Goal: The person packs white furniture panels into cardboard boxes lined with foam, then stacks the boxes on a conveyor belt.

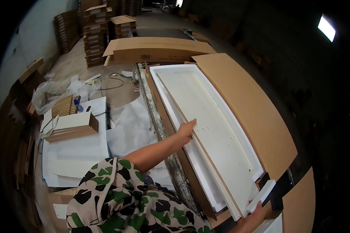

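Observation:
A long white panel point(217, 143) with small holes and a brown edge lies tilted in an open cardboard box lined with white foam point(256, 161). My left hand point(186, 131) grips the panel's left long edge near its middle, thumb on the top face and fingers at the edge. At the near end, my right hand point(251, 220) is closed round the panel's end corner, its fingers partly hidden. Beside those fingers a white foam strip point(261, 196) stands out at the box's near right corner.
Cardboard flaps point(245, 97) spread right of the box, with another box piece point(159, 48) beyond it. On the left, a stack of boards point(72, 130) rests on white sheets point(77, 159). Plastic wrap point(52, 93) and a cable point(116, 75) lie on the floor near stacked cartons point(95, 37).

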`<action>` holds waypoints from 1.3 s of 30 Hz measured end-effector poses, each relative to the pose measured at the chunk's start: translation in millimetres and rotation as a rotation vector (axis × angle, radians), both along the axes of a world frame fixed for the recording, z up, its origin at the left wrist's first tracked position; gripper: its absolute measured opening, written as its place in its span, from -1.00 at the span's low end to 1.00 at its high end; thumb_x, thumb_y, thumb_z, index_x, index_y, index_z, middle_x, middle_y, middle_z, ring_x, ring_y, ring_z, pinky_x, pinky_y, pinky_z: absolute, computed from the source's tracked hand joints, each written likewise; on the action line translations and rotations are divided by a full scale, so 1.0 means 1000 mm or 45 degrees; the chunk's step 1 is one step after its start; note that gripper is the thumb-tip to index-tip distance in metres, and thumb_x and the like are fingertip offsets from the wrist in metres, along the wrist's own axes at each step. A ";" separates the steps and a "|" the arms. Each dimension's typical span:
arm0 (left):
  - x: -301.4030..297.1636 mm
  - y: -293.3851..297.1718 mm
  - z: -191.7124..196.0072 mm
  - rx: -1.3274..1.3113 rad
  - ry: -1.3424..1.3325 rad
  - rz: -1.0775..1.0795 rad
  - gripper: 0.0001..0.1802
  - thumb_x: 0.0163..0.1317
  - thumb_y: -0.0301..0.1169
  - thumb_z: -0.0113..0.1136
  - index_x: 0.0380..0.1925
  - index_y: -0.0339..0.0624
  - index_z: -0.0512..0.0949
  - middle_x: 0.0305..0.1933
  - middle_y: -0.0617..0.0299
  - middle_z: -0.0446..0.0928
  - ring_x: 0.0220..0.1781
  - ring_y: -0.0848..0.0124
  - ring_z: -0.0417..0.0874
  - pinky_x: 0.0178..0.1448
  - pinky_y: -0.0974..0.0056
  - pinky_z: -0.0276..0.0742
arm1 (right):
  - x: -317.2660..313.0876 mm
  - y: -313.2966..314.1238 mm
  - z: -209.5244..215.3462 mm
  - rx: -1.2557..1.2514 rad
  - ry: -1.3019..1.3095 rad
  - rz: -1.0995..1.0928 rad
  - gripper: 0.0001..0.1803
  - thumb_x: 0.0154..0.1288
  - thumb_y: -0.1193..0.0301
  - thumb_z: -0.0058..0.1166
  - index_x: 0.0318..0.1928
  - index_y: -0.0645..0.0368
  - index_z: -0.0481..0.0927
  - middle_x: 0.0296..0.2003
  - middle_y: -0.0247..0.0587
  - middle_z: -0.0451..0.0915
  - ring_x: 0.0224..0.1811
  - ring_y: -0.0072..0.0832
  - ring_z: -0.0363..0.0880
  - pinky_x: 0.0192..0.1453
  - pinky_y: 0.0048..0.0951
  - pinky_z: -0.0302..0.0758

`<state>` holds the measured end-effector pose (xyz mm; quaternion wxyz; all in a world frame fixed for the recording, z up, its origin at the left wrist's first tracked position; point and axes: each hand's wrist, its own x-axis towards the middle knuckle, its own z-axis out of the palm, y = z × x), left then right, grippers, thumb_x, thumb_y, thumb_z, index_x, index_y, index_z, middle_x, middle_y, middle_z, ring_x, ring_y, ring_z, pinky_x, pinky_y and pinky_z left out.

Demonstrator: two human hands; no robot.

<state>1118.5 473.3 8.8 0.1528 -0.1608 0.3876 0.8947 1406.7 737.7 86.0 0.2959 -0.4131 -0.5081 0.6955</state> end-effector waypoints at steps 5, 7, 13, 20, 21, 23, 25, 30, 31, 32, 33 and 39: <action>-0.061 -0.021 -0.025 0.131 -0.107 -0.015 -0.53 0.35 -0.28 -0.13 0.14 -0.38 0.19 0.13 0.01 0.33 0.14 0.16 0.40 0.16 0.03 0.41 | -0.052 -0.005 -0.031 0.001 0.126 0.103 -0.44 0.17 0.04 -0.01 0.03 0.18 0.35 -0.26 -0.23 0.40 -0.17 -0.40 0.40 -0.08 -0.37 0.41; -0.075 -0.032 -0.024 0.138 -0.128 -0.019 -0.54 0.35 -0.29 -0.14 0.14 -0.37 0.18 0.14 0.01 0.32 0.14 0.15 0.40 0.17 0.02 0.40 | -0.070 -0.022 -0.031 0.155 0.101 0.098 -0.38 0.14 0.02 0.02 0.02 0.27 0.36 -0.27 -0.18 0.40 -0.16 -0.31 0.42 -0.07 -0.33 0.42; -0.097 -0.074 -0.015 0.055 -0.188 -0.163 -0.52 0.32 -0.30 -0.12 0.16 -0.34 0.17 0.15 0.02 0.30 0.17 0.16 0.36 0.20 0.02 0.33 | -0.085 -0.017 -0.084 0.048 -0.063 0.064 -0.44 0.18 0.07 -0.01 0.02 0.27 0.38 -0.23 -0.17 0.44 -0.18 -0.35 0.43 -0.06 -0.39 0.39; -0.104 -0.108 0.058 -0.704 0.577 -0.083 -0.52 0.21 -0.25 0.11 0.08 -0.25 0.41 0.35 0.06 0.12 0.35 0.32 0.13 0.34 0.28 0.04 | -0.066 -0.002 -0.114 -0.091 -0.369 0.448 -0.59 0.19 0.19 0.01 -0.11 0.28 0.45 -0.32 -0.22 0.48 -0.26 -0.41 0.45 -0.14 -0.38 0.40; -0.113 -0.115 0.066 -0.615 0.759 -0.156 -0.55 0.19 -0.25 0.14 0.03 -0.25 0.46 0.36 0.07 0.12 0.36 0.34 0.13 0.34 0.30 0.04 | -0.064 0.002 -0.124 -0.020 -0.442 0.518 -0.62 0.19 0.22 0.01 -0.14 0.28 0.46 -0.32 -0.22 0.49 -0.27 -0.42 0.45 -0.15 -0.39 0.40; -0.125 -0.111 0.063 -0.655 0.873 -0.227 -0.66 0.20 -0.28 0.12 -0.10 -0.25 0.56 0.28 0.09 0.26 0.29 0.37 0.23 0.31 0.30 0.10 | -0.068 0.003 -0.131 0.013 -0.628 0.616 -0.65 0.19 0.25 -0.01 -0.20 0.32 0.50 -0.32 -0.23 0.51 -0.28 -0.44 0.46 -0.14 -0.43 0.39; -0.123 -0.093 0.063 -0.693 0.681 -0.379 -0.69 0.21 -0.31 0.11 -0.13 -0.27 0.57 0.15 0.13 0.42 0.17 0.42 0.37 0.24 0.34 0.20 | -0.077 -0.003 -0.133 0.048 -0.587 0.602 -0.60 0.18 0.18 -0.02 -0.24 0.31 0.57 -0.37 -0.32 0.53 -0.38 -0.57 0.39 -0.29 -0.54 0.32; -0.115 -0.015 0.031 -0.849 0.809 -1.055 -0.69 0.21 -0.29 0.13 -0.16 -0.30 0.57 -0.13 0.19 0.59 -0.06 0.45 0.53 0.06 0.38 0.38 | -0.092 -0.002 -0.086 0.281 -1.055 0.983 -0.46 0.15 0.04 0.07 -0.18 0.36 0.55 -0.40 -0.25 0.51 -0.35 -0.51 0.36 -0.24 -0.52 0.35; -0.113 0.008 0.022 -1.086 1.155 -1.287 -0.69 0.20 -0.27 0.14 -0.17 -0.27 0.58 -0.14 0.13 0.59 -0.08 0.39 0.54 0.04 0.37 0.40 | -0.083 0.001 -0.081 0.338 -0.931 0.747 -0.50 0.14 0.06 0.08 -0.27 0.35 0.56 -0.49 -0.31 0.48 -0.41 -0.54 0.36 -0.29 -0.54 0.34; -0.112 0.021 0.013 -1.339 1.509 -1.468 -0.69 0.19 -0.25 0.15 -0.18 -0.24 0.59 -0.16 0.07 0.59 -0.10 0.34 0.56 0.02 0.35 0.42 | -0.088 -0.001 -0.056 0.323 -0.831 0.621 -0.50 0.11 0.06 0.11 -0.30 0.34 0.57 -0.51 -0.33 0.50 -0.45 -0.57 0.39 -0.31 -0.55 0.36; -0.107 0.038 0.003 -1.401 1.630 -1.645 -0.63 0.13 -0.19 0.20 -0.11 -0.15 0.56 -0.06 -0.06 0.52 -0.01 0.14 0.52 0.10 0.27 0.38 | -0.076 0.010 -0.044 0.405 -0.895 0.556 -0.50 0.07 0.06 0.16 -0.30 0.35 0.57 -0.47 -0.26 0.55 -0.43 -0.59 0.45 -0.32 -0.55 0.39; -0.069 0.054 -0.059 -1.530 2.784 -1.881 -0.10 0.08 0.32 -0.14 0.32 0.04 0.08 0.42 -0.05 -0.17 0.45 0.02 -0.21 0.38 -0.17 -0.25 | -0.032 -0.006 -0.041 0.984 -1.161 0.348 -0.41 -0.05 0.13 0.21 -0.07 0.30 0.50 -0.41 0.11 0.57 -0.33 -0.15 0.59 -0.25 -0.32 0.48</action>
